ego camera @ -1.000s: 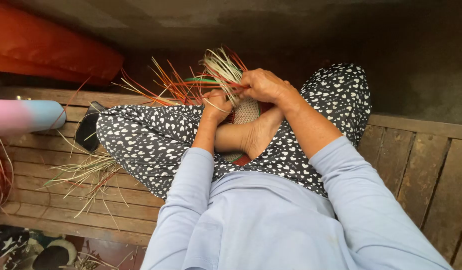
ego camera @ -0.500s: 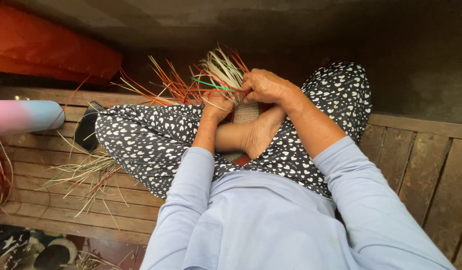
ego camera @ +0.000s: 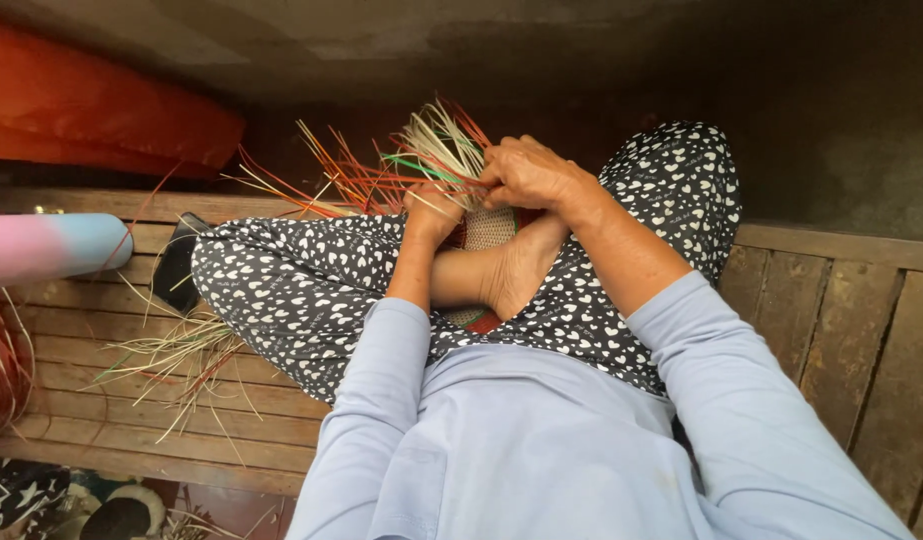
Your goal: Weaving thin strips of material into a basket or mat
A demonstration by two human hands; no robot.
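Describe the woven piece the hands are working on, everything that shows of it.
The woven piece lies in the person's lap, mostly hidden by the crossed foot and both hands. Its visible patch is a tight, pale cream weave with a red edge, showing again below the foot. Loose strands of cream, orange-red and green, like thin reed or plastic strips, fan up and leftward from it. The left hand presses on it; the right hand pinches strands at its top.

A pink-and-blue cylinder (ego camera: 46, 246) lies beside loose straws (ego camera: 186, 352) on the bench (ego camera: 831, 330).
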